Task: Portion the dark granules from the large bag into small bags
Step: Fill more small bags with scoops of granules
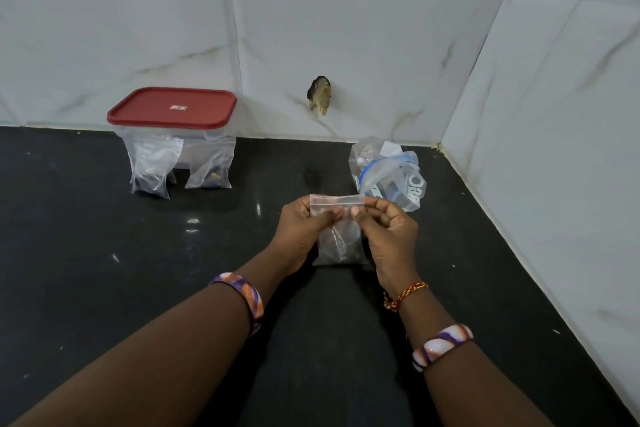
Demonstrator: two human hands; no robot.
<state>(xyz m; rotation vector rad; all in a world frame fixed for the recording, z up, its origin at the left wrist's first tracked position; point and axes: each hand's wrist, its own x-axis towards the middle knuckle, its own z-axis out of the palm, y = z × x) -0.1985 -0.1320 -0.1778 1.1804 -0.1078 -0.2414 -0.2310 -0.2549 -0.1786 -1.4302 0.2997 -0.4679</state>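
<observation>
A small clear zip bag (pixel 338 239) with dark granules in its bottom stands upright on the black counter. My left hand (pixel 304 229) and my right hand (pixel 388 229) pinch its top strip from either side, thumbs meeting near the middle. Behind my right hand lies the large clear bag (pixel 391 173) with a blue zip edge, crumpled and part hidden by my fingers. Two small bags with dark granules, one (pixel 152 170) on the left and one (pixel 209 172) on the right, lean against a container at the back left.
A clear plastic container with a red lid (pixel 171 107) stands at the back left by the wall. White marble-look walls close off the back and right side. A broken hole (pixel 319 95) shows in the back wall. The black counter (pixel 104 253) spreads to the left.
</observation>
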